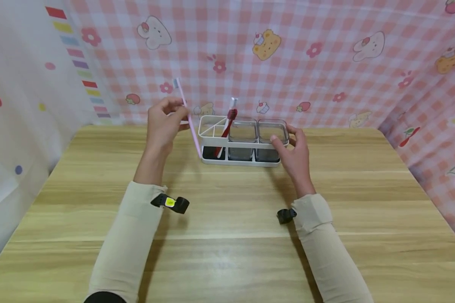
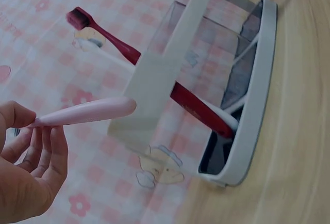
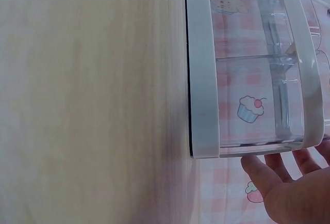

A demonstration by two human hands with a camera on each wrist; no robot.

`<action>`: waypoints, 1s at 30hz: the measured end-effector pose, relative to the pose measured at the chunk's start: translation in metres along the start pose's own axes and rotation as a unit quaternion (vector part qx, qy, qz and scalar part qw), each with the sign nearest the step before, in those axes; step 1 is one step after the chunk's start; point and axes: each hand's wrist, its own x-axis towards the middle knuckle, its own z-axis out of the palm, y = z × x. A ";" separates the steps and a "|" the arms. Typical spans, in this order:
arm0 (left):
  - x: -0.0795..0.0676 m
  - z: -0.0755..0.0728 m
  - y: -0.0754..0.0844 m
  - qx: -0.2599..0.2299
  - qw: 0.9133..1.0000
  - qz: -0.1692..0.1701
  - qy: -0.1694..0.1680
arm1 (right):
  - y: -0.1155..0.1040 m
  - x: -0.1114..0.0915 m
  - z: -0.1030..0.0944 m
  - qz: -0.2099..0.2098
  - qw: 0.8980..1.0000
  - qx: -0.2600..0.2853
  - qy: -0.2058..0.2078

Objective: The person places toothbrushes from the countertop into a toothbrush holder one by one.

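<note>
My left hand pinches a pink toothbrush between thumb and fingers, bristles up and handle end down. That handle end overlaps the left end of a white toothbrush holder in the head view; the left wrist view has the pink handle beside the holder's upper frame. A red toothbrush and a white toothbrush lean in the holder's left, divided section. Two clear cups fill its other sections. My right hand grips the holder's right end, thumb over the front rim and fingers round the side.
The holder stands on a wood-grain table near its back edge. Behind it hangs a pink checked cloth with cartoon prints. A white dotted cloth hangs at the left. Small black cameras are worn on both wrists.
</note>
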 end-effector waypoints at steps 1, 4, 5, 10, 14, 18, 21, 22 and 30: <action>0.001 0.002 0.001 0.000 1.000 0.004 0.001 | 0.000 0.000 0.000 0.000 1.000 0.000 0.000; 0.002 0.008 0.005 -0.009 1.000 0.012 0.005 | 0.000 0.001 0.000 -0.004 1.000 0.003 0.003; 0.002 0.009 0.006 -0.011 1.000 0.013 0.006 | 0.000 0.001 0.000 -0.005 1.000 0.004 0.004; 0.005 0.015 0.008 -0.022 1.000 0.017 0.009 | 0.001 0.001 -0.001 -0.010 1.000 0.005 0.005; 0.008 0.018 0.008 -0.026 0.999 0.022 0.016 | 0.001 0.000 -0.001 -0.013 1.000 0.007 -0.001; 0.010 0.023 0.009 -0.037 0.998 0.030 0.028 | 0.001 -0.001 -0.001 -0.008 1.000 0.006 -0.005; 0.012 0.026 0.009 -0.049 0.997 0.038 0.038 | 0.002 -0.001 -0.002 -0.002 1.000 0.001 -0.005; 0.012 0.027 0.009 -0.053 0.997 0.040 0.041 | 0.003 0.000 -0.002 0.000 1.000 0.000 -0.006; 0.014 0.033 0.009 -0.087 0.993 0.052 0.057 | 0.003 0.001 -0.001 0.000 1.000 -0.002 -0.003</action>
